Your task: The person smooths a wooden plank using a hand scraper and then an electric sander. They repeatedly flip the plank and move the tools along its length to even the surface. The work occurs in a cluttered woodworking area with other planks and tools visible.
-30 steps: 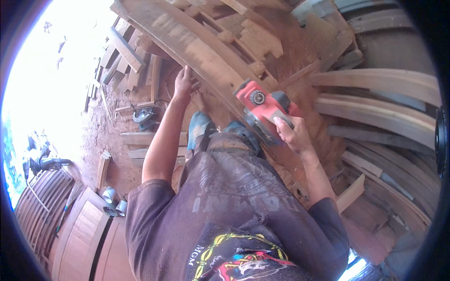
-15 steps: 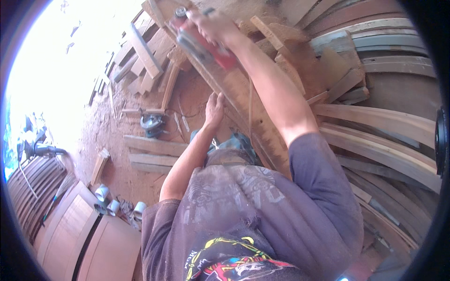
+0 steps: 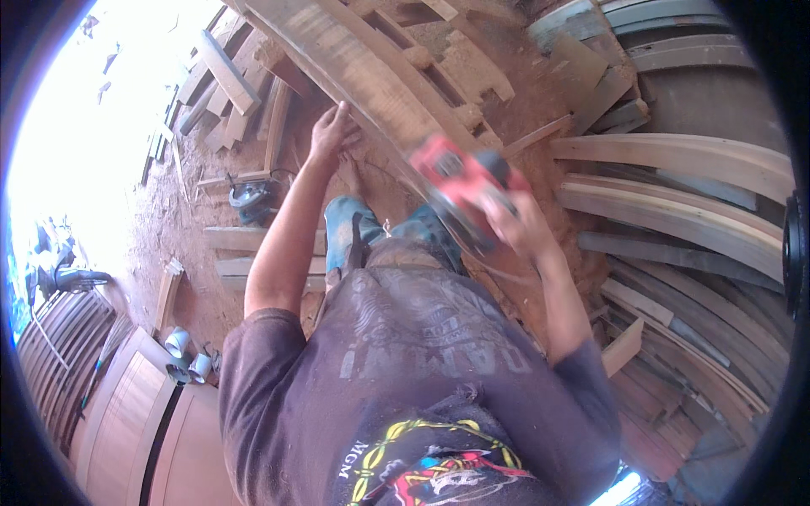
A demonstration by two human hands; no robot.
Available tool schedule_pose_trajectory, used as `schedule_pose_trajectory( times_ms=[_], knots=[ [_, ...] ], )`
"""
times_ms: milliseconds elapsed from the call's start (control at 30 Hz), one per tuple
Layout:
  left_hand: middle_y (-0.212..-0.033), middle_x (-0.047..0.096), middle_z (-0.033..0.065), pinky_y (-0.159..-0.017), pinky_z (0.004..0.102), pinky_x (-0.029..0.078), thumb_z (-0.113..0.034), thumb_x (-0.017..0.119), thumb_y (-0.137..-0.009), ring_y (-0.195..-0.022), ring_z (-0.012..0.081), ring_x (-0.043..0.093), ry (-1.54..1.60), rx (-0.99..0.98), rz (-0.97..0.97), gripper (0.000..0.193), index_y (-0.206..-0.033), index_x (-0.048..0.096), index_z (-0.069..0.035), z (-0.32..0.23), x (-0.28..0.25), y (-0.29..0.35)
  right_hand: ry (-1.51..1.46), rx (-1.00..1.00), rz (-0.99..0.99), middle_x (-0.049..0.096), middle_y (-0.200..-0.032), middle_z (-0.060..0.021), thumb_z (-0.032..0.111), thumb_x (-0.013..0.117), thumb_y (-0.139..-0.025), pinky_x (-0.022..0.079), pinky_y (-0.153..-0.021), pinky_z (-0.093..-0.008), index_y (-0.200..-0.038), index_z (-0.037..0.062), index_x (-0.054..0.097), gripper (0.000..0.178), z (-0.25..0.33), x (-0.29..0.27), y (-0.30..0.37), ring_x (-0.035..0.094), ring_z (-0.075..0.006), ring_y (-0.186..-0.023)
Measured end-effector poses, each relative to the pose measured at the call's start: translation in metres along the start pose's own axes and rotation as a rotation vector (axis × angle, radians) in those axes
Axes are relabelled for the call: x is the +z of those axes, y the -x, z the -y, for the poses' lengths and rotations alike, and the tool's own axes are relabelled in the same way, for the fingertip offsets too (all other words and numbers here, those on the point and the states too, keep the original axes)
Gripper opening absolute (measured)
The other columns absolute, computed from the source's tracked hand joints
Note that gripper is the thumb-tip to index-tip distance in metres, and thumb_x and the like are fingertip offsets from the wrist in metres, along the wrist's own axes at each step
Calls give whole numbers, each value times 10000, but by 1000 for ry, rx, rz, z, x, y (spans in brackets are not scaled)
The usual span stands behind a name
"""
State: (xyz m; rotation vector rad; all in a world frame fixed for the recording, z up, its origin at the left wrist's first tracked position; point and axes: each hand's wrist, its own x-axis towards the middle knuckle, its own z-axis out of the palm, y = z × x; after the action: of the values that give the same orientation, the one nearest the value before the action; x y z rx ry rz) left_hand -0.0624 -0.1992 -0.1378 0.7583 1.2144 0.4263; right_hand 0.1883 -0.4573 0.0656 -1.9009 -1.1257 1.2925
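- My faded dark T-shirt (image 3: 413,392), short-sleeved and dusty
- Pale, worn lettering (image 3: 481,360) across its front
- Yellow arc (image 3: 390,434) over a red-and-blue print (image 3: 443,474)
- My blue trousers (image 3: 344,216), dusty

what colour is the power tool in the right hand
The boxy power tool is mostly red with dark parts, blurred, best seen in the head view.

Seen as a dusty, reddish-brown floor (image 3: 198,261). Strewn toward the floor's far left corner with a heap of wood offcuts (image 3: 224,88) — piled at odd angles. Taken up nearer the middle by a teal-and-dark power tool (image 3: 251,201), just beside a thin wooden strip (image 3: 236,179), then by two flat boards (image 3: 232,239), roughly parallel. Marked closer to the left edge by a short wood piece (image 3: 169,293). Crowded along the right edge with stacked planks (image 3: 675,152) — curved to the eye.
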Motion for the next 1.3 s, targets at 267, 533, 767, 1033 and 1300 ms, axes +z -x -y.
schedule_pose_trajectory(
  times_ms=[267,533,767,1033,1300],
  knots=[
    [-1411,649,119,-913,415,577,-485,614,-1071,-1151,277,701,106,-261,-103,609,-1480,496,-50,136,-95,50,-33,241,-84,546,-664,43,266,609,-1007,377,-538,-291,-745,44,611,343,-54,-7,147,491,-58,-606],
    [-1496,596,141,-842,388,597,-366,623,-1075,-1264,306,650,443,-388,-409,565,-1504,468,-33,198,-156,141,-62,61,-89,560,-634,46,411,613,-1035,374,-482,-261,-725,86,630,449,0,34,-1,499,-52,-526],
    [-1316,686,99,-860,349,557,-383,681,-1047,-1111,210,687,268,-34,-233,550,-1464,547,-50,125,-142,98,-43,5,80,615,-639,-23,554,577,-999,480,-596,-353,-1027,165,851,477,114,54,-221,600,-150,-600],
    [-1413,653,158,-909,386,567,-325,656,-1067,-1200,275,689,174,54,-128,586,-1529,475,-13,34,-76,67,-12,-48,55,611,-674,-12,567,553,-1013,436,-553,-350,-977,61,806,567,31,2,-78,571,-134,-596],
    [-1407,646,184,-956,420,572,-361,635,-1074,-1180,305,691,15,41,-36,595,-1526,480,-6,13,-42,-10,-179,282,-144,552,-635,31,340,602,-1014,373,-521,-271,-719,64,624,405,-69,-35,149,499,-58,-558]
  ],
)
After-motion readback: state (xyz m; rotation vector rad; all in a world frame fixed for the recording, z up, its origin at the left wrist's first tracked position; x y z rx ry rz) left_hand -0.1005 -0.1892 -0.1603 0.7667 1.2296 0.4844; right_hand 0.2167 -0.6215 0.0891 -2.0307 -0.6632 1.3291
